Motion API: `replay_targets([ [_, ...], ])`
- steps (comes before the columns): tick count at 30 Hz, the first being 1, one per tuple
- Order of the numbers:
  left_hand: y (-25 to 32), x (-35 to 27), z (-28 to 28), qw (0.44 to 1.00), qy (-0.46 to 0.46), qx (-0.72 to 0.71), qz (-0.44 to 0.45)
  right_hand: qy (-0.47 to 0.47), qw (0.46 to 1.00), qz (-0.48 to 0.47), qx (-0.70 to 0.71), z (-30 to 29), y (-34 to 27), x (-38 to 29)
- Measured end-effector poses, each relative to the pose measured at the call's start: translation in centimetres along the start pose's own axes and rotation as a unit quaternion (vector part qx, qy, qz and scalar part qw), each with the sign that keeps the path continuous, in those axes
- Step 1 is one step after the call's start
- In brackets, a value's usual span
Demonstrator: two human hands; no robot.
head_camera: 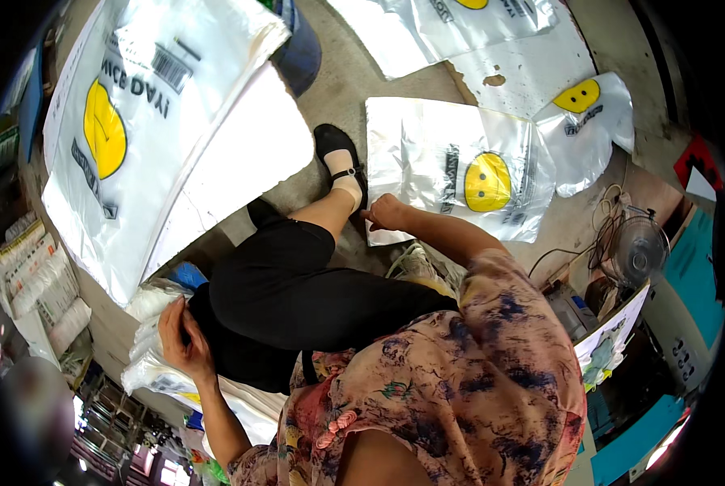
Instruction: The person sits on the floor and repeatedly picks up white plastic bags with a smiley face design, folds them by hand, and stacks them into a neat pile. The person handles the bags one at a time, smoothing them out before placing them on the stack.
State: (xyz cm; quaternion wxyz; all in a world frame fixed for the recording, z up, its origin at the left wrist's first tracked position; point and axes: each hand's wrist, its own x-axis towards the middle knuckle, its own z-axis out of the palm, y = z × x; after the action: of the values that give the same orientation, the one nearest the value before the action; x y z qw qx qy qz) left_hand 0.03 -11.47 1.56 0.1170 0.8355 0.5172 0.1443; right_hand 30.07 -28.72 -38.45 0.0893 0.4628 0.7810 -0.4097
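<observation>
My left hand (183, 340) hangs beside my black-trousered left thigh, its fingers loosely curved and apart, with nothing seen in it. White plastic bags (150, 325) lie bundled behind it. At the near left edge of a flat pile of white plastic bags (411, 140) is my right hand (390, 212), index finger extended. Whether it pinches a bag there is hidden from this angle. A yellow smiley face and dark writing mark the pile's top bag. To the left, a larger stack of printed plastic bags (138, 133) rests on a white board (250, 155).
A blue bin (297, 51) stands beyond the left stack. More printed bags (478, 27) lie on a worn white board (514, 79) at the upper right. An electric fan (636, 249) with loose cables stands right of me. Rolled packs (40, 279) are piled far left.
</observation>
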Motion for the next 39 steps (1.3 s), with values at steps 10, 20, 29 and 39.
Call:
replay_targets([
  [10,1.1,0.6,0.3,0.999,0.010,-0.049,-0.003,-0.111,0.963,0.240,0.048,-0.2,-1.6,0.8],
  [20,3.1,2.5,1.1,0.992,0.036,-0.071,0.095,0.262,0.895,0.260,0.252,-2.3,-0.7,-17.7],
  [29,18.5,6.7,3.5,0.900,-0.045,-0.117,0.417,0.374,0.857,0.266,0.233,-17.7,-6.1,-35.4],
  [39,27.2,-0.7,3.1,0.713,0.042,-0.138,0.686,0.317,0.944,-0.008,0.095,-32.9,-24.1,-49.3],
])
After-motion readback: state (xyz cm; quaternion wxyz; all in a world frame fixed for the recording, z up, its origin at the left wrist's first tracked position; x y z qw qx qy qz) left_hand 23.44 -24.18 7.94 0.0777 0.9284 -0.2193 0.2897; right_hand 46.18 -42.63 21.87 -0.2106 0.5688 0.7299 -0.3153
